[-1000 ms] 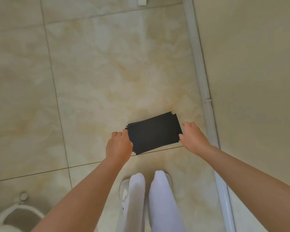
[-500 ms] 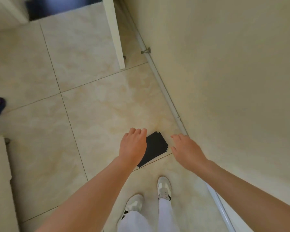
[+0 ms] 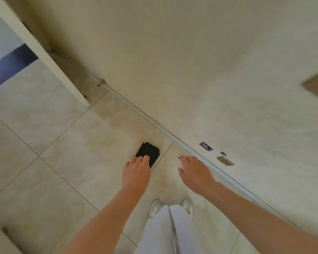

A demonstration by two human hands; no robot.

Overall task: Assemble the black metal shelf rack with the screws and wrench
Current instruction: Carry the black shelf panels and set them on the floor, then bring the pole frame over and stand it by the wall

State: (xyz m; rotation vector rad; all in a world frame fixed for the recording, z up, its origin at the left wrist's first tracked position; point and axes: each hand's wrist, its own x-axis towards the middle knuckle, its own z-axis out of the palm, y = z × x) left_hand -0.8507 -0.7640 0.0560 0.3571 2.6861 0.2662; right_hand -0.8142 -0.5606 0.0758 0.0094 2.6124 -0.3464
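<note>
A stack of flat black metal shelf panels (image 3: 148, 153) lies on the glossy beige marble-patterned tile floor (image 3: 72, 162). It is near the pale skirting strip (image 3: 136, 109) at the foot of the cream wall (image 3: 209, 70), and its right edge runs just beside a thin grout line. The panels sit slightly fanned, so their corners show stepped at the far end.

The left hand (image 3: 136, 173) is stretched out palm down with its fingers straight and close together, holding nothing. In the head view its fingertips overlap the near edge of the black stack, and whether they touch it cannot be told. The right hand (image 3: 193, 171) is also released, palm down with fingers loosely spread and the thumb out to the side. It hangs to the right of the stack, across the grout line and apart from the panels, and grasps nothing.

Below the hands are white trousers (image 3: 162, 231) and a pair of white shoes (image 3: 155, 208) planted on the tiles, nearer the person than the stack. A small grey wall socket (image 3: 206, 146) and a grey metal plate (image 3: 225, 160) sit low on the wall beyond the right hand. The edge of a white door (image 3: 44, 57) stands at upper left.
</note>
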